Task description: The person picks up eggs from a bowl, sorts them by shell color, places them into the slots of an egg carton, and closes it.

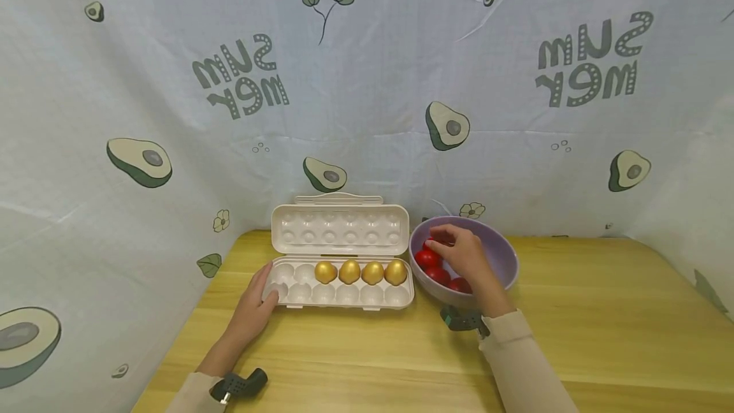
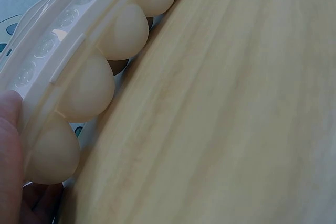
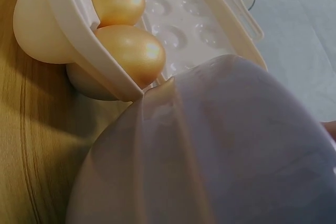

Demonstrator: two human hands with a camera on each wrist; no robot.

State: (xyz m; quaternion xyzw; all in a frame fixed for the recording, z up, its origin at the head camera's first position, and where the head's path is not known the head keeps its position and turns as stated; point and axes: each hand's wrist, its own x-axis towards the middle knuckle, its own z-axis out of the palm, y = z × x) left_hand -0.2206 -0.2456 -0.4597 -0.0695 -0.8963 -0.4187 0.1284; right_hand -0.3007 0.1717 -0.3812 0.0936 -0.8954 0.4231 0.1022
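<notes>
A cream plastic egg carton [image 1: 341, 304] lies with its lid [image 1: 339, 250] raised at the back. Several golden eggs [image 1: 349, 271] fill the right part of its far row; the near row's hollows hold none. My left hand [image 1: 252, 308] grips the carton's left end, thumb at the rim in the left wrist view and fingers partly below. Inside the purple bowl [image 1: 506, 253], several red eggs [image 1: 438, 275] lie along the left side. My right hand [image 1: 467, 253] reaches in from above, thumb and fingertips pinching a red egg [image 1: 431, 242] that they partly cover.
The bowl stands close against the carton's right end; its outer wall [image 3: 236, 145] fills much of the right wrist view. A wooden table [image 1: 367, 362] carries both. A pale cloth [image 1: 367, 81] printed with avocados hangs right behind the carton and bowl.
</notes>
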